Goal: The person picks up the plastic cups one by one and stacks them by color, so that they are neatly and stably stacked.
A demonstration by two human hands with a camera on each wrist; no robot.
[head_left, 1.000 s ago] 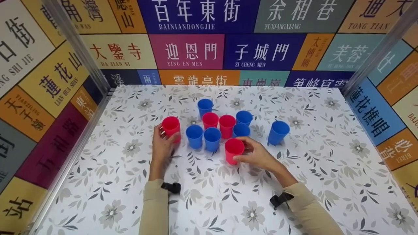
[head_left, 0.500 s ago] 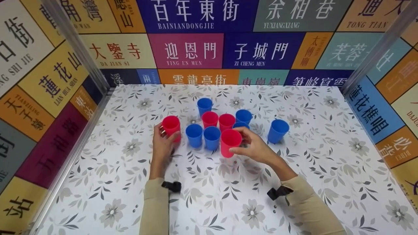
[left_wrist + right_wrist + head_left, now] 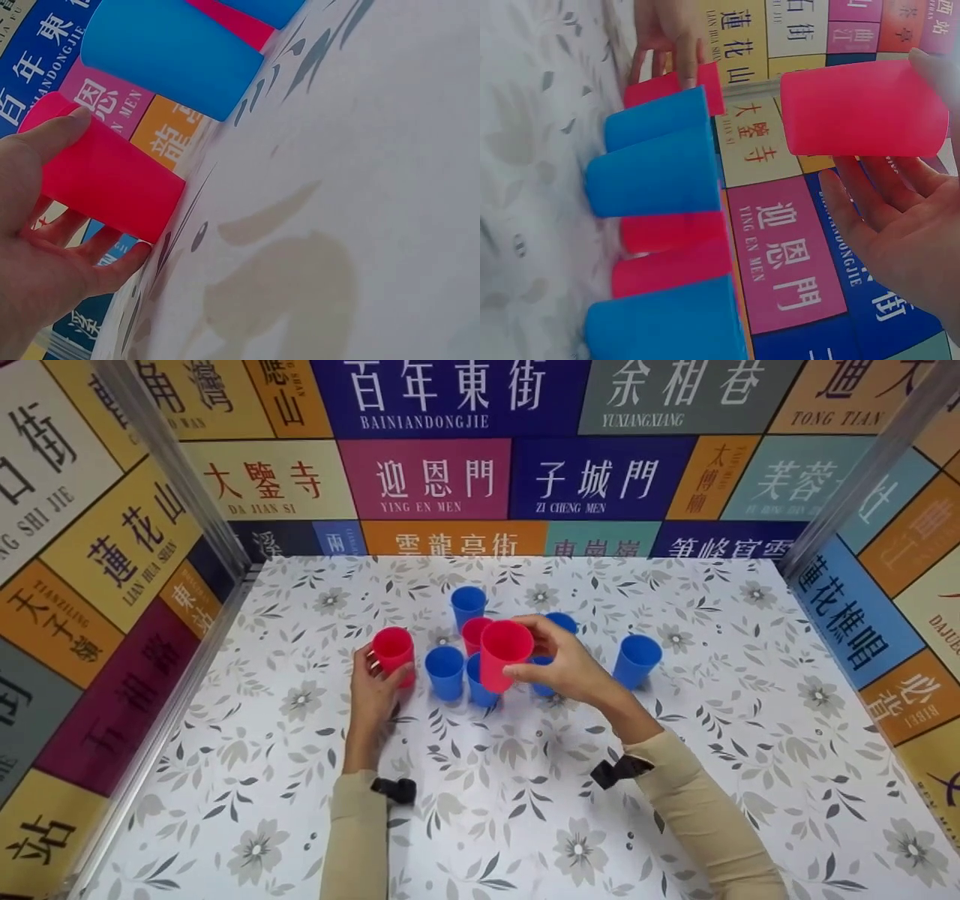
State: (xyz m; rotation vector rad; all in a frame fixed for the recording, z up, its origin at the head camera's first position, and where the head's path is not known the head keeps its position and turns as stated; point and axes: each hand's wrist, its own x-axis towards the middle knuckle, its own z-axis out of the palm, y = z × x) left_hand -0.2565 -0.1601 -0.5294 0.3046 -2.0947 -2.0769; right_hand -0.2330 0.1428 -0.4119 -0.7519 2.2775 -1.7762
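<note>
My left hand (image 3: 372,690) holds a red plastic cup (image 3: 394,649), which stands upright on the table at the left of the group. In the left wrist view, the thumb lies on this cup's near side and the fingers curl beneath it. My right hand (image 3: 570,666) grips another red cup (image 3: 504,660) by its side, thumb in front. The right wrist view shows that cup (image 3: 862,109) raised off the table, above the standing cups. It overlaps a blue cup (image 3: 480,690) and a red cup (image 3: 472,634) in the head view, and hides a second standing red one.
More blue cups stand around: one at the back (image 3: 468,604), one at front left (image 3: 444,675), one at the far right (image 3: 637,661), others partly behind the right hand. The table (image 3: 480,810) has a floral cover. Sign-patterned walls (image 3: 435,480) enclose it behind and at both sides.
My right hand has lifted its red cup and carried it left and away from me, over the group. The left hand and its cup have stayed in place.
</note>
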